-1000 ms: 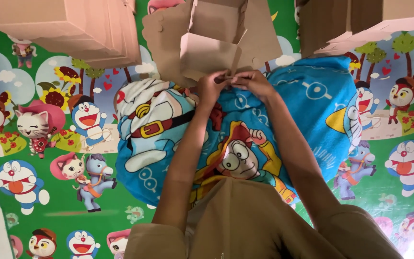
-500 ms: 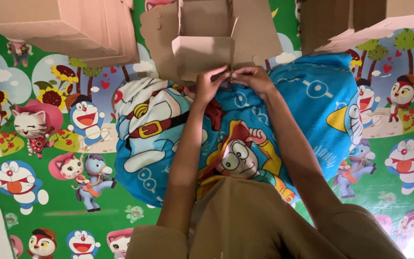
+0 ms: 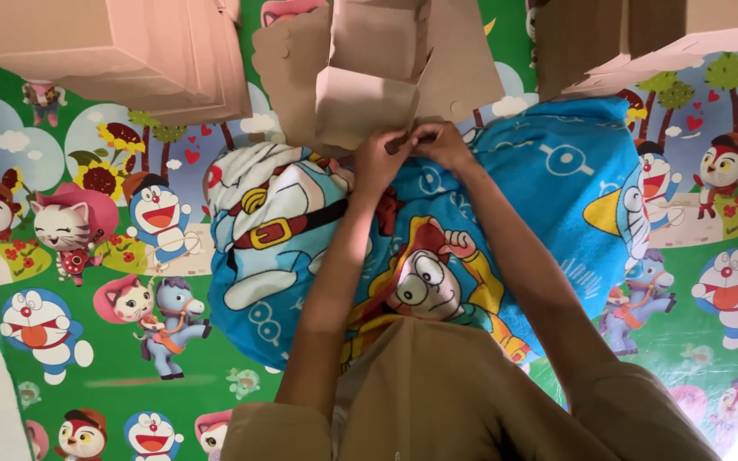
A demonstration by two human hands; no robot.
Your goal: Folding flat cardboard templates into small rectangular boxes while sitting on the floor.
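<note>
At upper centre of the frame, our left hand (image 3: 379, 162) and right hand (image 3: 442, 143) pinched the flap of a half-folded brown cardboard box (image 3: 369, 85) over the blue cartoon-print cushion (image 3: 540, 188); we judged tucking came next.

A home floor is serving as a workplace: a cartoon mat (image 3: 87, 256) is covering it, with cardboard boxes (image 3: 121, 51) stacking around.

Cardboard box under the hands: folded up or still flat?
Partly folded: cardboard box has walls raised, flaps spread open; both hands pinch its near edge.
</note>
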